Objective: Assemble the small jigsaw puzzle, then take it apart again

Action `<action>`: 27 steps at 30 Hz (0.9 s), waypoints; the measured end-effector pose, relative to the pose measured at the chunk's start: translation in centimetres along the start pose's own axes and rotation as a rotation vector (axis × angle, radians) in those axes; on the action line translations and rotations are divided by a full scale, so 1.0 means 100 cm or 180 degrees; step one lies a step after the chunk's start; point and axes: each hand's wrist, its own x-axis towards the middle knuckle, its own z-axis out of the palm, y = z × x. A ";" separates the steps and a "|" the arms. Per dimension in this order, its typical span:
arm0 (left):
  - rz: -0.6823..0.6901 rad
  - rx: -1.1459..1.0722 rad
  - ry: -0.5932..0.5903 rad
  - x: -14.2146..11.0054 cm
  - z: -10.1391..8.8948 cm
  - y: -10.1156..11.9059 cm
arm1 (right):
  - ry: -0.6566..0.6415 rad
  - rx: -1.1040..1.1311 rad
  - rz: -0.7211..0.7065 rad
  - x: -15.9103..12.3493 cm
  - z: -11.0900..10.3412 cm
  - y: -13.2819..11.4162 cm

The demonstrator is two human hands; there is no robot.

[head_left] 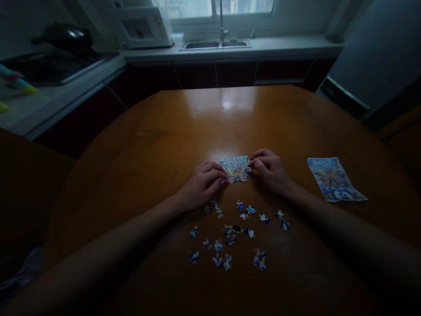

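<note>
A partly joined jigsaw puzzle (235, 167) lies flat on the wooden table, pale blue along its far side and many-coloured nearer me. At its left edge, the curled fingers and thumb of my left hand (204, 182) grip the border. My right hand (270, 170) has thumb and forefinger closed together at the right edge; whether a single piece is between them is hidden. Loose jigsaw pieces (231, 239) are scattered on the near side of the puzzle, between my forearms, some face up and some showing pale backs.
A creased picture sheet (336, 179) lies right of my right hand on the brown table (158, 131). Beyond the table, a counter carries a microwave (141, 27) and a sink (215, 44). A dark pan (67, 37) stands on the stove at left.
</note>
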 end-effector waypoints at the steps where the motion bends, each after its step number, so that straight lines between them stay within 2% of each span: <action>1: 0.0006 -0.0007 0.0013 0.000 0.000 0.000 | 0.0068 0.0045 0.0042 0.001 0.000 0.001; 9: 0.0004 -0.0063 0.0091 0.000 0.001 -0.003 | 0.0722 0.0337 0.0627 0.006 -0.002 0.010; 19: -0.0110 -0.0362 0.0187 -0.005 0.002 -0.005 | 0.0855 0.0632 0.0915 0.006 0.000 0.004; 27: -0.0133 -0.0291 0.0223 -0.005 0.000 -0.004 | 0.0889 0.0880 0.1008 0.005 0.000 0.003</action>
